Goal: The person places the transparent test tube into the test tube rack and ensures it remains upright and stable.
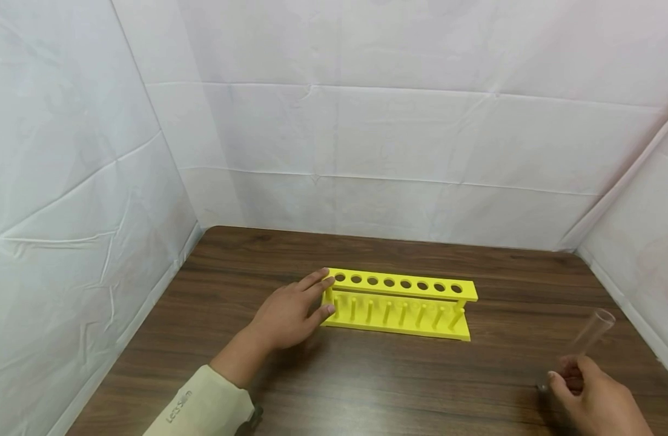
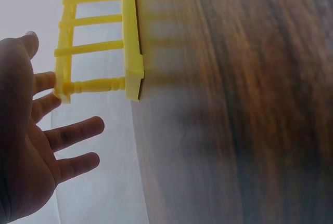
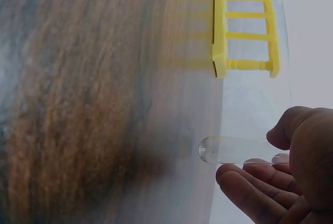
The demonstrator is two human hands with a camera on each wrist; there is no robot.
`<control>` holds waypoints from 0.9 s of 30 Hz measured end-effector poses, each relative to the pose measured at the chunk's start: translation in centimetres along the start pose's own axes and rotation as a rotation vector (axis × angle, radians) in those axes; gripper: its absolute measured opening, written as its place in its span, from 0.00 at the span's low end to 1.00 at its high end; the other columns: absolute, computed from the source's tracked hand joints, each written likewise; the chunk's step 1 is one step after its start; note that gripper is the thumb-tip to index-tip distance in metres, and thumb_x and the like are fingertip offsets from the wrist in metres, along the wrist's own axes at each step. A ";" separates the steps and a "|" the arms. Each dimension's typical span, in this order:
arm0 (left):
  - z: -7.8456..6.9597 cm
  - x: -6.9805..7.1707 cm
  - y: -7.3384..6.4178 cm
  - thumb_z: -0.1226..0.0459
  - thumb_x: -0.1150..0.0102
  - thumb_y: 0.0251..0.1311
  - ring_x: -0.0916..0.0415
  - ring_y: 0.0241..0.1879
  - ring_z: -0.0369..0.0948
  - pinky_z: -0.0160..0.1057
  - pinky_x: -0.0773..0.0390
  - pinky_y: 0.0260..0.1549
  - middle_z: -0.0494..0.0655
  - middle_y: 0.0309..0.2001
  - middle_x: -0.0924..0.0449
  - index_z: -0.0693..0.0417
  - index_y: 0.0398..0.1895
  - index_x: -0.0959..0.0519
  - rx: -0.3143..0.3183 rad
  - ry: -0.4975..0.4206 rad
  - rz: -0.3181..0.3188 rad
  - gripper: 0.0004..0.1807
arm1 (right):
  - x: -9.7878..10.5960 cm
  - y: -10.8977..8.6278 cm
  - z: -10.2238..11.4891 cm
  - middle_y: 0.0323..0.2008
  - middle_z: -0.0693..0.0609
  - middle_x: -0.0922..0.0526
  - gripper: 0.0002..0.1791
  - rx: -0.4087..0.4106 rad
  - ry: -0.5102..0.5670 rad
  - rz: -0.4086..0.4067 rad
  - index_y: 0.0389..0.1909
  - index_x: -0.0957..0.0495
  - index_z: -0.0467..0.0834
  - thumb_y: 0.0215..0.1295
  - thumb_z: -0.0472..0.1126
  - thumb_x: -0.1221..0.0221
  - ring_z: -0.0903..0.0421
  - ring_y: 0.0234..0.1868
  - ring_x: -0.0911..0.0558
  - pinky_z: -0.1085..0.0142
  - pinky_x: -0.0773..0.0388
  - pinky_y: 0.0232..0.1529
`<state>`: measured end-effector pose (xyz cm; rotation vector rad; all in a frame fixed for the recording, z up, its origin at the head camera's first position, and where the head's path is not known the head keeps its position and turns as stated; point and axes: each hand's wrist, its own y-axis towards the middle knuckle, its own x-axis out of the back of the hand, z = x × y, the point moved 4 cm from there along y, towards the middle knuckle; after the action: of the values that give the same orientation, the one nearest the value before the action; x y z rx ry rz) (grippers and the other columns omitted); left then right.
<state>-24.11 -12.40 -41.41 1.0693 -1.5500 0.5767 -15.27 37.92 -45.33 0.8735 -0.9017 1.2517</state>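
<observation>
Left hand (image 1: 290,312), fingers spread, touching standing rack (image 1: 403,313) at its 9-o'clock end, seemingly bracing it. Right hand (image 1: 601,395), at rack's 4 o'clock, pinching tube (image 1: 591,334), rounded end down, probably keeping mouth clear.

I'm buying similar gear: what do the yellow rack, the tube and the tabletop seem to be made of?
Yellow rack: probably moulded plastic, smooth and evenly coloured. Tube: glossy, clear glass or clear plastic, I can't tell which; highlights edge its rounded, see-through end. Tabletop: brown wood or wood-look laminate; streaked grain, with soft reflections suggesting a satin finish.
</observation>
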 end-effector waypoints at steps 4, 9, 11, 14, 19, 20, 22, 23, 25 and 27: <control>0.0 0.0 0.0 0.39 0.60 0.78 0.28 0.66 0.56 0.62 0.28 0.61 0.41 0.81 0.48 0.43 0.80 0.38 0.000 -0.005 -0.002 0.35 | 0.1 0.0 0.3 0.36 0.39 0.15 0.24 0.021 -0.006 -0.038 0.52 0.29 0.27 0.73 0.44 0.39 0.41 0.36 0.15 0.49 0.18 0.32; 0.0 0.1 0.0 0.40 0.60 0.78 0.27 0.66 0.56 0.61 0.28 0.61 0.40 0.81 0.49 0.44 0.80 0.37 -0.002 -0.008 -0.004 0.34 | 0.5 0.1 0.8 0.38 0.37 0.16 0.22 0.070 0.001 -0.072 0.53 0.29 0.25 0.72 0.40 0.38 0.40 0.36 0.15 0.50 0.17 0.31; 0.0 0.1 0.0 0.39 0.60 0.78 0.27 0.65 0.56 0.61 0.28 0.61 0.41 0.81 0.48 0.44 0.80 0.37 -0.003 -0.008 -0.005 0.34 | 0.7 0.1 0.9 0.38 0.36 0.16 0.22 0.083 0.000 -0.080 0.53 0.29 0.25 0.72 0.40 0.38 0.40 0.36 0.15 0.50 0.17 0.30; 0.0 0.1 0.0 0.39 0.60 0.78 0.27 0.65 0.56 0.61 0.28 0.61 0.41 0.81 0.48 0.44 0.80 0.37 -0.006 -0.012 -0.007 0.34 | 0.9 0.3 1.1 0.38 0.36 0.16 0.22 0.086 -0.002 -0.073 0.53 0.29 0.25 0.72 0.40 0.39 0.40 0.36 0.15 0.51 0.17 0.30; 0.0 0.1 0.0 0.39 0.60 0.78 0.26 0.65 0.55 0.60 0.28 0.61 0.41 0.81 0.47 0.44 0.79 0.37 -0.010 -0.017 -0.009 0.34 | 1.1 0.6 1.4 0.39 0.36 0.16 0.24 0.089 -0.003 -0.055 0.54 0.31 0.24 0.73 0.41 0.39 0.39 0.37 0.15 0.49 0.17 0.31; 0.0 0.1 0.0 0.40 0.60 0.78 0.26 0.64 0.55 0.60 0.28 0.61 0.41 0.81 0.47 0.44 0.79 0.37 -0.010 -0.017 -0.009 0.34 | 1.1 0.6 1.5 0.39 0.36 0.16 0.23 0.093 -0.006 -0.062 0.54 0.30 0.24 0.73 0.41 0.39 0.39 0.37 0.15 0.49 0.17 0.32; 0.0 0.1 0.0 0.40 0.60 0.78 0.26 0.64 0.55 0.60 0.28 0.61 0.41 0.81 0.47 0.44 0.79 0.37 -0.011 -0.020 -0.009 0.34 | 1.2 0.7 1.6 0.40 0.35 0.16 0.24 0.092 -0.011 -0.066 0.55 0.30 0.24 0.74 0.42 0.40 0.39 0.37 0.15 0.49 0.17 0.31; -0.1 0.1 0.0 0.40 0.60 0.78 0.25 0.64 0.55 0.60 0.27 0.61 0.41 0.81 0.47 0.44 0.79 0.37 -0.012 -0.021 -0.007 0.34 | 1.2 0.7 1.7 0.41 0.34 0.17 0.24 0.090 -0.011 -0.064 0.55 0.30 0.24 0.74 0.42 0.40 0.39 0.38 0.15 0.49 0.17 0.31; -0.1 0.1 0.0 0.39 0.60 0.78 0.25 0.63 0.56 0.60 0.27 0.60 0.41 0.81 0.48 0.44 0.80 0.37 -0.011 -0.021 -0.005 0.34 | 1.3 0.8 1.8 0.42 0.32 0.18 0.25 0.081 -0.011 -0.058 0.56 0.30 0.24 0.74 0.43 0.40 0.39 0.38 0.16 0.49 0.17 0.31; -0.1 0.1 -0.1 0.39 0.60 0.78 0.25 0.63 0.56 0.60 0.27 0.60 0.41 0.81 0.48 0.44 0.80 0.37 -0.009 -0.018 -0.003 0.35 | 1.3 0.9 1.9 0.44 0.31 0.18 0.26 0.068 -0.008 -0.049 0.57 0.31 0.24 0.75 0.44 0.41 0.39 0.38 0.16 0.50 0.17 0.31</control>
<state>-23.97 -12.38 -41.26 1.0721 -1.5647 0.5593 -16.16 36.76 -43.35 0.9499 -0.8430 1.2431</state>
